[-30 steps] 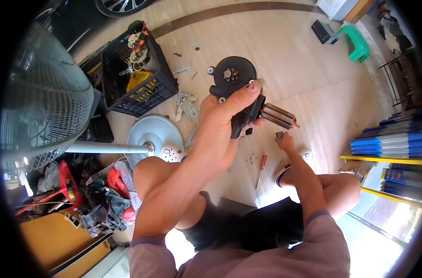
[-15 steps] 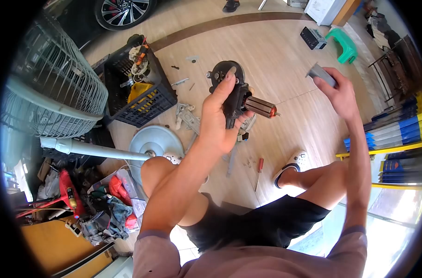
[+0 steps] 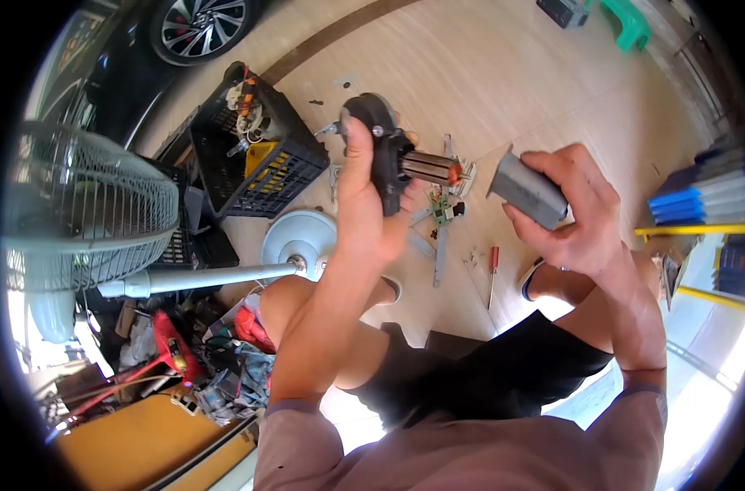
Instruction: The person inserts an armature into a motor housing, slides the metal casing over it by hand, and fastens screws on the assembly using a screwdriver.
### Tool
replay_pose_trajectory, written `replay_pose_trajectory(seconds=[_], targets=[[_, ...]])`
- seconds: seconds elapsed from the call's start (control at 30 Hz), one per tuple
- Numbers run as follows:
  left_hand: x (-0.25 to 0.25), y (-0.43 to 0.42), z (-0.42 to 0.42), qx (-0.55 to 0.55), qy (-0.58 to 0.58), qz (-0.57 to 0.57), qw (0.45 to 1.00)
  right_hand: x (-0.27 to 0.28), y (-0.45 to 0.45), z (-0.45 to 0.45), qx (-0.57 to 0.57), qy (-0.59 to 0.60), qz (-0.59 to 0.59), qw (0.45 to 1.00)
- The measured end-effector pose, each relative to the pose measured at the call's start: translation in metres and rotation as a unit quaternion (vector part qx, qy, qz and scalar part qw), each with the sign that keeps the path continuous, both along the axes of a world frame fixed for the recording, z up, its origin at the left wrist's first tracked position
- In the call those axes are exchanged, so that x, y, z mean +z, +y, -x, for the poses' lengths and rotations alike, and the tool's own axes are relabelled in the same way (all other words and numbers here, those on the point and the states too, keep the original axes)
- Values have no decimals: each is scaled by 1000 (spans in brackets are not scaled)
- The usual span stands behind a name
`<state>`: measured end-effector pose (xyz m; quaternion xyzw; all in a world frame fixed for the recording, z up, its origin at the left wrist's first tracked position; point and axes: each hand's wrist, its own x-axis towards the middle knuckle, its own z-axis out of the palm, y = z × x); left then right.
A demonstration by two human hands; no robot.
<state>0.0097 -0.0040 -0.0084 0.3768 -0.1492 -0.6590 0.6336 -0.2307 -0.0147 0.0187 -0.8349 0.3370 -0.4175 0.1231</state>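
Observation:
My left hand (image 3: pixel 368 200) is wrapped round a black motor gearbox housing (image 3: pixel 380 151), thumb on its near side. Out of the housing, pointing right, sticks the metal rotor (image 3: pixel 429 167) with a copper-coloured end and a thin shaft tip. In my right hand (image 3: pixel 585 209) is a grey metal motor casing (image 3: pixel 529 192), held between thumb and fingers. The casing's flanged end faces the rotor, with a gap between them. Beyond and below the rotor, a small green circuit board (image 3: pixel 443 210) lies on the floor among metal strips.
A black crate (image 3: pixel 278 176) with parts stands at the upper left, near a car wheel (image 3: pixel 204 29). The fan (image 3: pixel 94 209) and its round base (image 3: pixel 303 237) are at the left. A red screwdriver (image 3: pixel 494 260) lies on the floor; a green stool (image 3: pixel 630 24) is at top right.
My right hand has risen from near the floor and now holds the casing close to the rotor. My left hand has turned the housing more edge-on. The view has shifted.

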Motion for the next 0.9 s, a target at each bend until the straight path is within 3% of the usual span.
replay_pose_trajectory(seconds=[0.9], targets=[[11, 3, 3, 18, -35, -40, 998, -1, 9, 4, -22, 2, -5, 1000]])
